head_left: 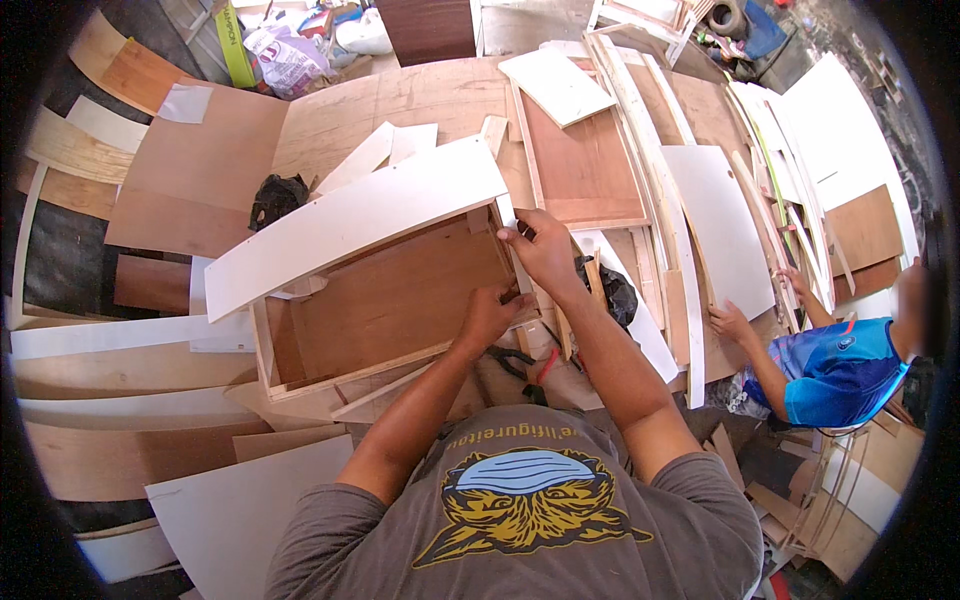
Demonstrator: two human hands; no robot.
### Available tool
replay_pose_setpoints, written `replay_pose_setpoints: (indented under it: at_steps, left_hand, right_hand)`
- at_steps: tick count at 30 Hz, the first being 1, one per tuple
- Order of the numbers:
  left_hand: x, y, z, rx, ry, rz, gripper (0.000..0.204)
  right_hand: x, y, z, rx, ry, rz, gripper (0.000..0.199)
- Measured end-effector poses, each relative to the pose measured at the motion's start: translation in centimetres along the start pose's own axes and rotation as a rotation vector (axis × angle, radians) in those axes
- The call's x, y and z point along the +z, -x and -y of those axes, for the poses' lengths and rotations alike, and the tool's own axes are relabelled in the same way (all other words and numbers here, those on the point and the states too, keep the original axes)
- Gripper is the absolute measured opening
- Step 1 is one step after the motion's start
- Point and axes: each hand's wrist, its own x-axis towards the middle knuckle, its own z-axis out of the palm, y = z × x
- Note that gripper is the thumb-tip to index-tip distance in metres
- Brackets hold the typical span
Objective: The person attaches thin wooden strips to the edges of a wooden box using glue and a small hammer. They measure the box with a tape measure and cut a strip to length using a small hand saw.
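In the head view, held a shallow wooden box (400,300) with a white panel (370,215) along its twelve-o'clock side, on the bench (440,92), off centre toward nine. Gripped its three-o'clock end with a nearly closed right hand (547,255); bent the left hand (486,320), half curled, at its four-o'clock corner, could not tell whether gripping. Saw dark pliers (513,356) beyond, toward five.

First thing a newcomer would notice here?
Probably the open wooden box at the centre, with a long white board along its far side and the wearer's left hand and right hand at its right end. Next, the yellow animal print with a blue mask on the grey shirt, bottom centre, then the co-worker's bright blue shirt at the right edge.
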Motion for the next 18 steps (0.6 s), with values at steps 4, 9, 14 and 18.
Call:
replay_pose_setpoints:
  at_steps: [4, 9, 14, 18]
  left_hand:
    - [0.2, 0.0, 0.1, 0.040, 0.005, -0.022, 0.030]
    - [0.0, 0.1, -0.4, 0.044, -0.015, -0.027, 0.032]
    - [0.0, 0.1, -0.6, 0.034, -0.028, -0.023, 0.034]
    - [0.2, 0.0, -0.1, 0.020, 0.021, -0.022, 0.035]
  right_hand:
    - [0.0, 0.0, -0.1, 0.008, 0.007, 0.006, 0.041]
    - [0.1, -0.1, -0.1, -0.001, 0.010, -0.001, 0.041]
    - [0.0, -0.1, 0.0, 0.006, -0.016, -0.006, 0.041]
    - [0.0, -0.2, 0.1, 0.032, -0.025, 0.005, 0.039]
